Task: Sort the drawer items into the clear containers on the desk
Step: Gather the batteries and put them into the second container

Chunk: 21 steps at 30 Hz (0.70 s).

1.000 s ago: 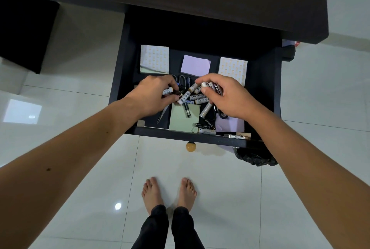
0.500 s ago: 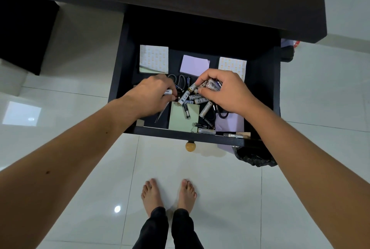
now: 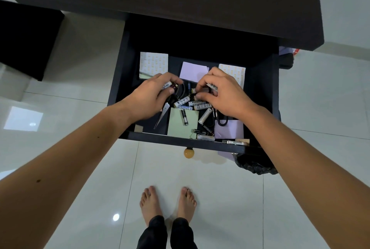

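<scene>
Shifted back from the loose pile, both hands, each with batteries gathered up. Nearest, by the drawer (image 3: 180, 140) front: stray batteries (image 3: 206, 137) on green paper (image 3: 181, 126), scissors (image 3: 162, 115) alongside. Further in, left hand (image 3: 149, 97) curled around a white battery (image 3: 166, 86); right hand (image 3: 220, 93) pinching several more. Collecting going well; clear containers nowhere in view.

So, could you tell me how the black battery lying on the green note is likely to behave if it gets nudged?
The black battery is a smooth cylinder lying on its side, so it would probably roll. The green note beneath looks flat and slick, giving little grip. It seems rigid and small, likely easy to pinch.
</scene>
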Motion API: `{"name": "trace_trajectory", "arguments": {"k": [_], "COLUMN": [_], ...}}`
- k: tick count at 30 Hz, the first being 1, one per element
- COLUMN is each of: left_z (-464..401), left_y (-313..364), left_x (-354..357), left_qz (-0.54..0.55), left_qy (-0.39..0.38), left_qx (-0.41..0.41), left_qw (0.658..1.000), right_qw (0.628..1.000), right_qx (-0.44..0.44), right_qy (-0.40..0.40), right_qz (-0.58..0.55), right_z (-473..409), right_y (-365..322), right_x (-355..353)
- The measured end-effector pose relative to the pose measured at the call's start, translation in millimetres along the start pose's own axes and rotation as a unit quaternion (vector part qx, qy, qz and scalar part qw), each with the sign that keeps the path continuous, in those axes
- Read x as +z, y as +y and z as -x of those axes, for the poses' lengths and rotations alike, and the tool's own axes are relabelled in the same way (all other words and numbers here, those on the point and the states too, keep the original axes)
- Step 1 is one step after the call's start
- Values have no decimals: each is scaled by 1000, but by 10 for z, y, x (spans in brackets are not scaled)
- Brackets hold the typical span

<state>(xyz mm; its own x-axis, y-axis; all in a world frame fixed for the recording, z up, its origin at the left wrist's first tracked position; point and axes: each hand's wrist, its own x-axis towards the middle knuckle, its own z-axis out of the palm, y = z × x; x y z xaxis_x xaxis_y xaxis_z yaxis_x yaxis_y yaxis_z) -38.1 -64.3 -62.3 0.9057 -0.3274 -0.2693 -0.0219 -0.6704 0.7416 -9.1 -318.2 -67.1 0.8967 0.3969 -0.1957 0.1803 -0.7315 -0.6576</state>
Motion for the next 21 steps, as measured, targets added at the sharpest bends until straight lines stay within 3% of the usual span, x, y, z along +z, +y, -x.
{"name": "trace_trajectory", "arguments": {"k": [9, 17, 21], "left_z": [-23, -86, -150], "left_y": [-1, -2, -17], "left_x": [23, 37, -7], "left_qz": [-21, -69, -89], "left_qy": [13, 2, -9], "left_qx": [-17, 17, -4], "left_qw": [1000, 997, 996], "right_qw": [997, 998, 999], "right_qx": [16, 10, 32], "right_qy": [-40, -26, 8], "right_qz": [58, 57, 13], "right_z": [-35, -25, 53], "right_y": [-11, -17, -46], "right_x": [88, 35, -56]}}
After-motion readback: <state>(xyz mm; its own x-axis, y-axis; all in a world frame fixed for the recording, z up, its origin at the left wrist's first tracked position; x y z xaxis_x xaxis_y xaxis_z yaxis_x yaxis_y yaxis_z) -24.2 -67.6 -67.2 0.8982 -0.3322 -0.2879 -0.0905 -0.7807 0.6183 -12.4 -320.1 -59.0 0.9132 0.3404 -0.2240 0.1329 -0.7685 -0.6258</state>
